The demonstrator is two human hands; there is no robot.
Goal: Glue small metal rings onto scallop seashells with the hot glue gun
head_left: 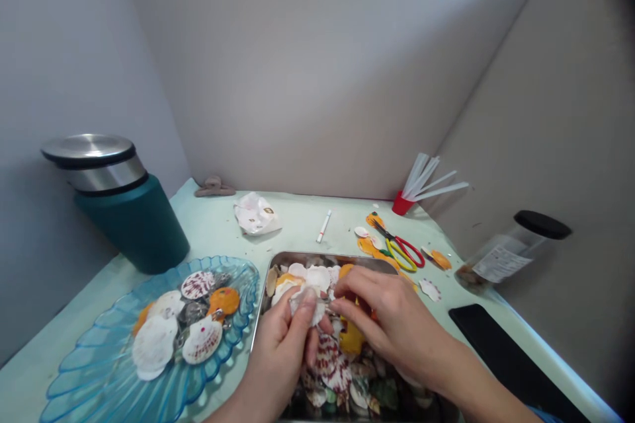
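My left hand point(292, 336) pinches a white seashell point(313, 312) between thumb and fingers, above the metal tray point(317, 256). Thumb and fingertips of my right hand point(381, 310) come together at the shell's right edge; whatever lies between them is too small to make out. Under both hands the tray holds many shells, among them a brown-and-white striped scallop shell point(331, 362) and a yellow piece point(351, 338). To the left, a blue scalloped glass dish point(99, 358) carries white, orange and patterned shells, some with metal chain parts.
A teal bottle point(131, 221) stands behind the dish. Scissors point(401, 251) with red and yellow handles lie among loose shells at the back right. Nearby are a red cup point(403, 203) of white sticks, a clear jar point(501, 261), a black phone-like slab point(510, 357) and a crumpled wrapper point(256, 213).
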